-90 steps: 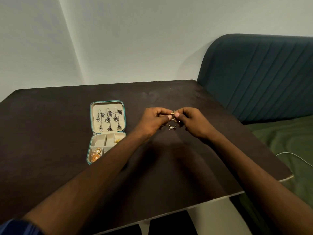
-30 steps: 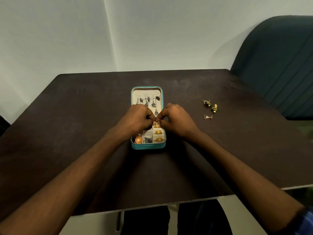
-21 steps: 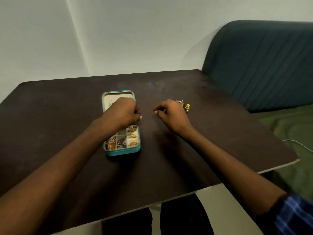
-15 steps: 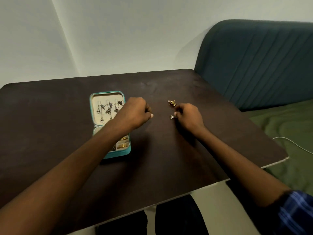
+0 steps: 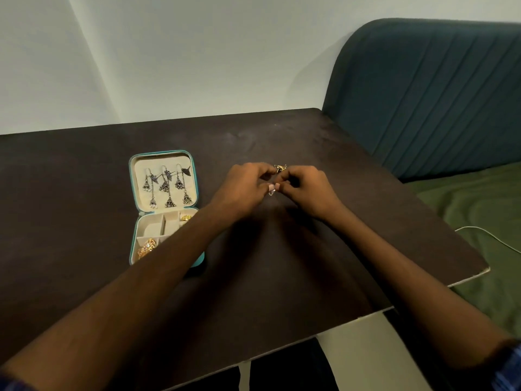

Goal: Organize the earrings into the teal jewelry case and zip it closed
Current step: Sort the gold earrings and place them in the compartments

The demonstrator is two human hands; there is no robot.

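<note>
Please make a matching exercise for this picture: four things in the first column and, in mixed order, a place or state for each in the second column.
1. silver dangling earrings
2. teal jewelry case
3. small gold earring
4. white cable

A. lies open on the dark table
B. on the green cover
C. hang in the case lid
D. between the left hand and right hand

Pairs: 1-C, 2-A, 3-D, 4-B

teal case [image 5: 133, 176], dark brown table [image 5: 84, 193], green bedding [image 5: 465, 210]
</note>
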